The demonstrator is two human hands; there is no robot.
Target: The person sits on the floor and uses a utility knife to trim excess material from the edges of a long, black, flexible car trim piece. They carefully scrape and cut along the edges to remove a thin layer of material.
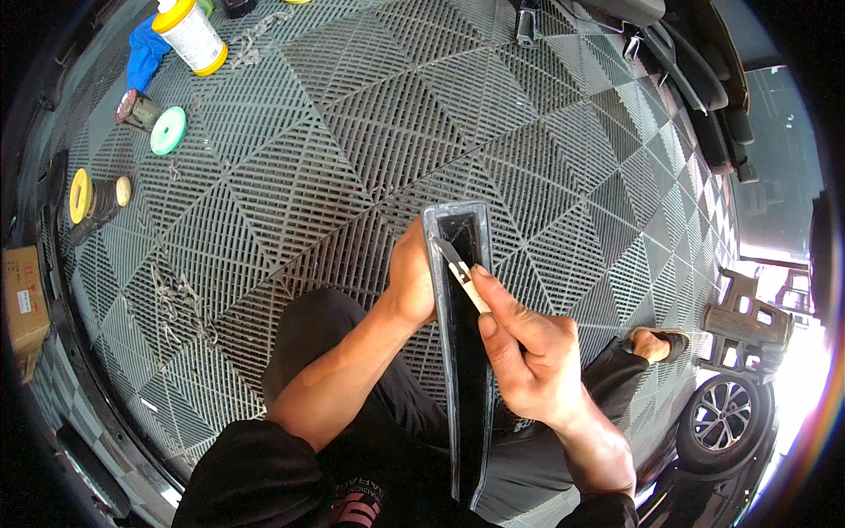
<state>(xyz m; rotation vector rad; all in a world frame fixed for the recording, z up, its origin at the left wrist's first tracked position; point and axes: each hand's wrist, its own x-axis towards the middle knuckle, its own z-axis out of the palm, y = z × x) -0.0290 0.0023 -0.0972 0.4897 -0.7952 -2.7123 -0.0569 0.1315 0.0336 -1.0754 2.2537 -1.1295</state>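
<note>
A long, narrow black trough-shaped part (467, 370) stands lengthwise before me, its far end at mid-floor and its near end by my lap. Grey, rough-looking material lines its rim. My left hand (412, 277) is wrapped round its left side near the far end, the fingers mostly hidden behind it. In my right hand (532, 361), pinched between thumb and fingers, is a small knife (464, 277) with a cream handle and a narrow dark blade. The blade's tip touches or nearly touches the inner left edge of the rim, close to my left hand.
Grey stringy scraps (176, 304) lie on the grated tile floor at left. Beyond them are a yellow-ended spool (81, 195), a green disc (168, 130), a white-and-yellow bottle (192, 40) and a blue cloth (145, 53). A cardboard box (25, 304) stands far left; a car wheel (722, 424) is at right.
</note>
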